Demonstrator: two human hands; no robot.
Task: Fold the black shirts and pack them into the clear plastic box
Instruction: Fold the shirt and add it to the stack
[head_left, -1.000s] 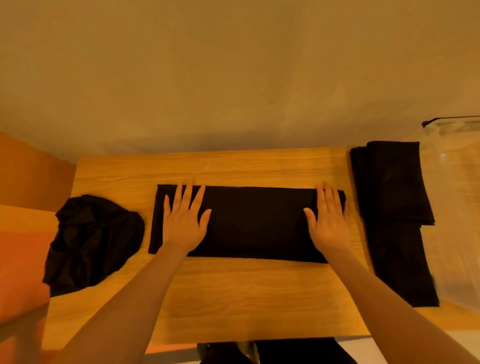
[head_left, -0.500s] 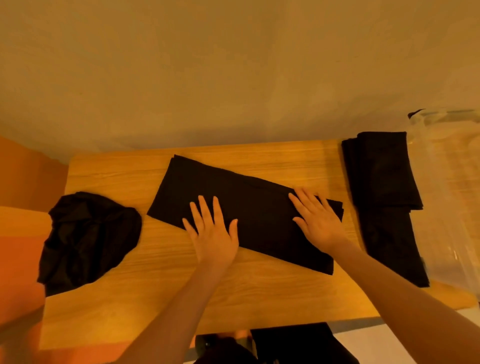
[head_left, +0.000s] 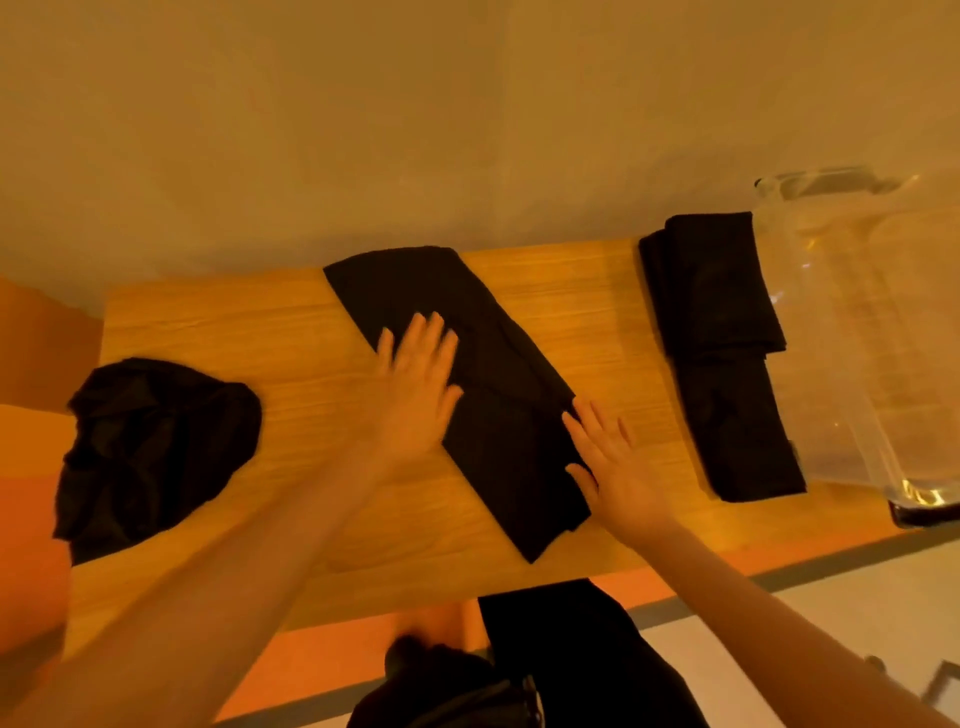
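Here I see a folded strip (head_left: 498, 395) of black shirt lying diagonally across the wooden counter (head_left: 249, 338), its far end near the back edge, its near end close to the front edge. My left hand (head_left: 415, 395) lies flat on the strip's left edge, fingers straight and spread, gripping nothing; it is motion-blurred. My right hand (head_left: 613, 467) rests flat at the strip's right edge, fingers straight, also gripping nothing. A crumpled shirt (head_left: 156, 447) sits at the counter's left end, well apart from the strip. A stack (head_left: 722, 358) of folded shirts lies at the right end, just beside the clear box (head_left: 852, 332). I can make out no shirt inside the box.
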